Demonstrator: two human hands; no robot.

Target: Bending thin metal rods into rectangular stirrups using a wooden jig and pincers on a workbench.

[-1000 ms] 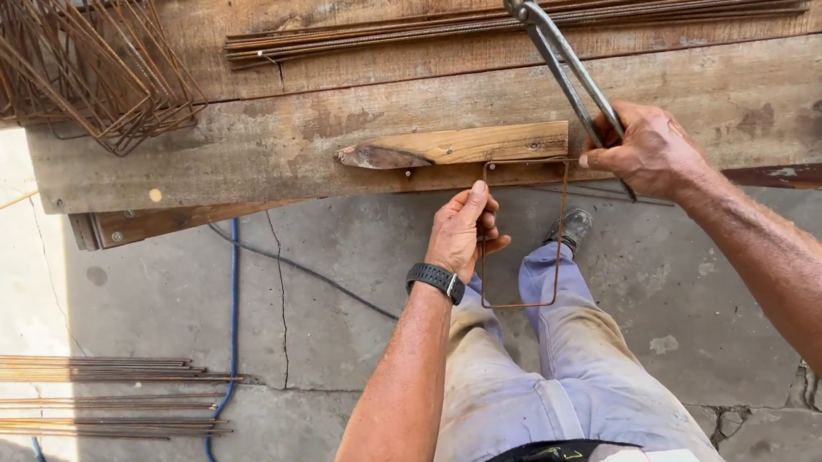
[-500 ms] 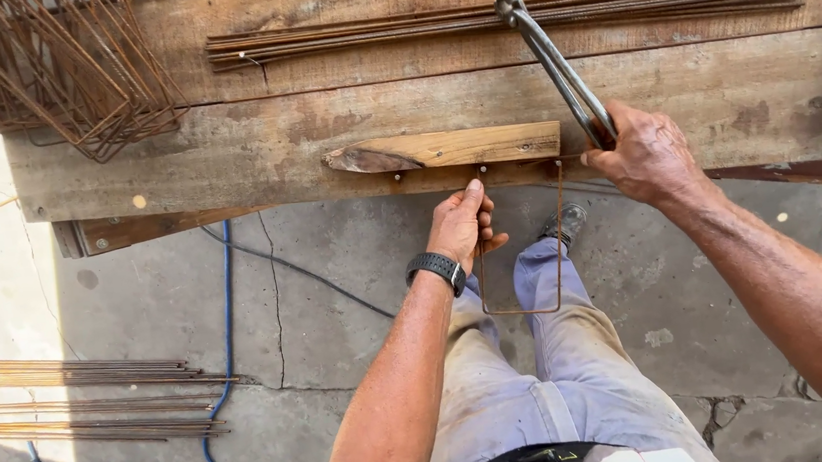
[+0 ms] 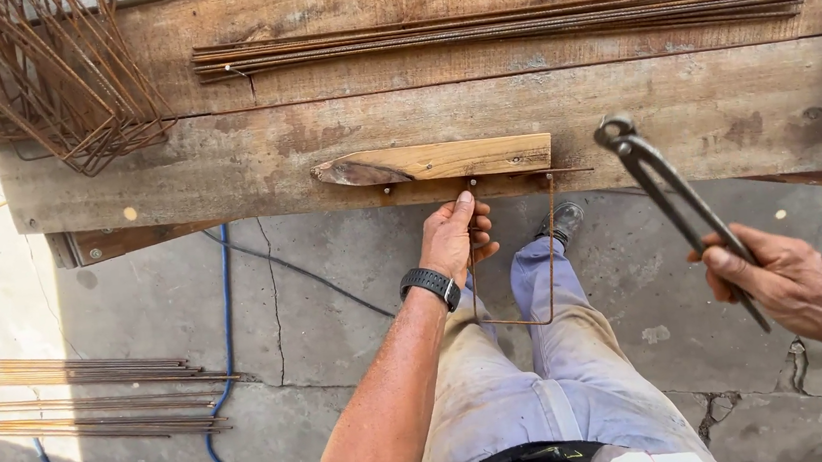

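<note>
Weathered plank counter point(image 3: 223, 159) over cracked concrete: left hand point(image 3: 452, 237) is pinching the bent wire stirrup point(image 3: 508, 252) hanging below its fingers, right hand point(image 3: 787, 280) is clasping the pincers point(image 3: 675, 206); bending appears underway, and the next move likely calls for steadying the wire.

Outdoor rebar-bending yard on a construction site. Rough plank table point(image 3: 223, 159) with a wooden jig block point(image 3: 434, 160) and nails at its edge. Straight rusty steel rods point(image 3: 502, 26) laid along the table, bent stirrups point(image 3: 34, 76) piled at its left end, more rods point(image 3: 75, 394) on the cracked concrete floor point(image 3: 342, 348). Blue hose point(image 3: 223, 309) runs across the floor. Harsh sunlight.
</note>
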